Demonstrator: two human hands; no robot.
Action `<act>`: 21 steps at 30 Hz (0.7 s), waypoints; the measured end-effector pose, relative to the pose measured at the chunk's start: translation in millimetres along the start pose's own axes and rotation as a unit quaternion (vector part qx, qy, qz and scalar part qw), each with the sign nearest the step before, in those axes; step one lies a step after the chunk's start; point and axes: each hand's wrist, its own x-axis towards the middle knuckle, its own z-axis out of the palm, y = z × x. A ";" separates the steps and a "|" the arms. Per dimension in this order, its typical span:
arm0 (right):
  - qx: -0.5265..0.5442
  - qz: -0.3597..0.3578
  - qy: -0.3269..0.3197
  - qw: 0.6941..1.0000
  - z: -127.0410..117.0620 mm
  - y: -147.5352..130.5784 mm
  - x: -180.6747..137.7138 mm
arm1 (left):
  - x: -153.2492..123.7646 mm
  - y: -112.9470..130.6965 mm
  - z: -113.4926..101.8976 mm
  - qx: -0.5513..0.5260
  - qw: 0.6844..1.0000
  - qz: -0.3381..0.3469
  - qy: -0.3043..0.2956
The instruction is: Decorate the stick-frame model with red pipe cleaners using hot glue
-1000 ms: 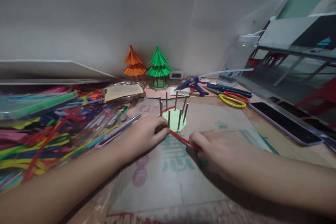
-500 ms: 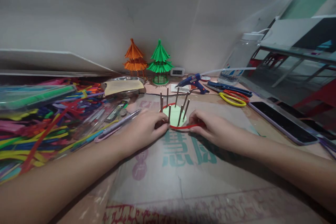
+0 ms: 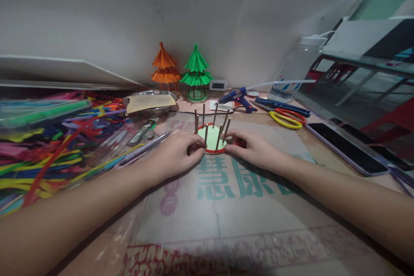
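A pale green disc (image 3: 212,137) lies on the printed sheet, with several brown sticks (image 3: 219,137) standing upright round its edge. A red pipe cleaner (image 3: 215,151) runs along the disc's rim, close against its near side. At the left edge, my left hand (image 3: 181,150) has thumb and fingers closed on the rim and the red strip. My right hand (image 3: 254,147) pinches the strip at the right edge; a bit of red shows inside its curled fingers. The fingertips partly hide the disc's two sides.
Behind stand an orange tiered model (image 3: 164,67) and a green one (image 3: 196,71). A blue glue gun (image 3: 238,98), scissors (image 3: 286,119) and a phone (image 3: 346,146) lie to the right. Colourful pipe cleaners (image 3: 42,155) heap up at left, near a metal bowl (image 3: 158,110) and a pen (image 3: 145,148).
My right hand has moved in toward the disc. The red strip, which stuck out to the right, now follows the rim closely. My left hand stays at the left edge.
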 end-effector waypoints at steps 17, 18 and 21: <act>-0.019 0.050 -0.011 0.999 2.6 -14.8 -14.1 | -4.7 -1.8 -2.5 0.071 0.996 -0.012 0.045; -0.017 0.049 -0.018 0.998 2.4 -15.0 -14.4 | -5.2 -1.6 -2.1 0.071 0.996 0.005 0.044; -0.015 0.043 -0.030 0.999 1.7 -13.9 -12.8 | -6.2 -0.6 -1.2 0.064 0.996 0.047 0.033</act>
